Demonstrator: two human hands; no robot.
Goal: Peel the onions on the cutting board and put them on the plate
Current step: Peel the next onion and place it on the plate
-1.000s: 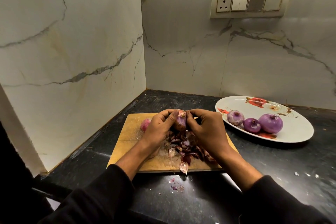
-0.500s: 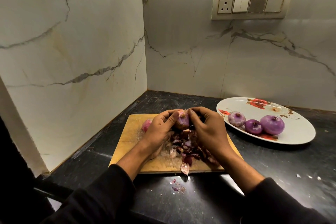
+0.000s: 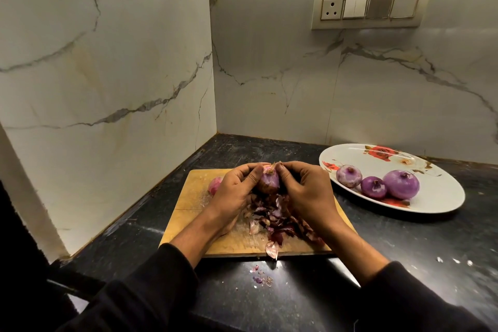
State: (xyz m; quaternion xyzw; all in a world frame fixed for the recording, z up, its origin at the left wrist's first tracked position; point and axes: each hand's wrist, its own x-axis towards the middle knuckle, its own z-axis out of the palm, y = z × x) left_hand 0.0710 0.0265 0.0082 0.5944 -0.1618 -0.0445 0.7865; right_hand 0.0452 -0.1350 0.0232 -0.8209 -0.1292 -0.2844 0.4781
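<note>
Onion [image 3: 268,182] held between left hand [image 3: 235,191] and right hand [image 3: 307,191]: flanks and underside covered by the fingers. Second onion [image 3: 215,184], at the board's far left: mostly hidden behind the left hand; whether it is peeled cannot be told. Cutting board [image 3: 188,213]: middle concealed by forearms and the heap of peelings [image 3: 277,221]. Sleeves [image 3: 151,291]: cut off by the lower edge. Specks [image 3: 455,260] on the counter at right: too small to identify.
</note>
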